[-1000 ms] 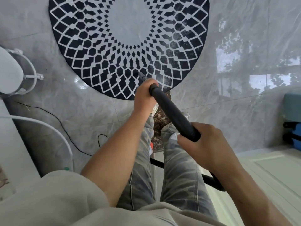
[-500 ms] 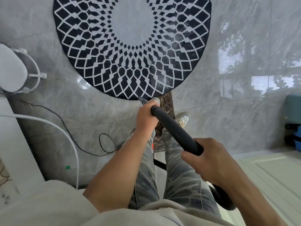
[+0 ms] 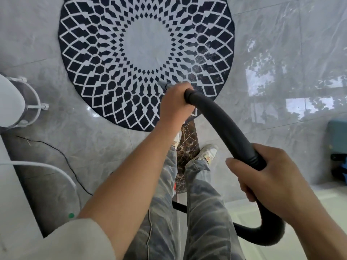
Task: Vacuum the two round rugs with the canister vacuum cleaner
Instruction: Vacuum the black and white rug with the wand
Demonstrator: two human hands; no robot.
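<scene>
A round rug [image 3: 105, 59] with a dark blue and white diamond pattern and a pale centre lies on the grey marble floor ahead of my feet. My left hand [image 3: 174, 104] grips the front end of the black vacuum hose [image 3: 221, 121], and a grey nozzle tip [image 3: 163, 84] pokes out beyond my fingers over the rug's near right part. My right hand [image 3: 270, 177] holds the hose further back at a ribbed collar. Behind it the hose curls down and passes behind my legs. The canister is out of sight.
A white stool or stand [image 3: 13, 104] sits at the left edge. A thin black cord [image 3: 69, 166] and a white cable [image 3: 56, 169] run across the floor at left. A blue case [image 3: 338, 147] stands at the right edge. My shoes [image 3: 206, 152] straddle a dark marble strip.
My left hand has pushed the nozzle forward from the floor at the rug's near edge onto the rug. The hose now arcs more between my hands.
</scene>
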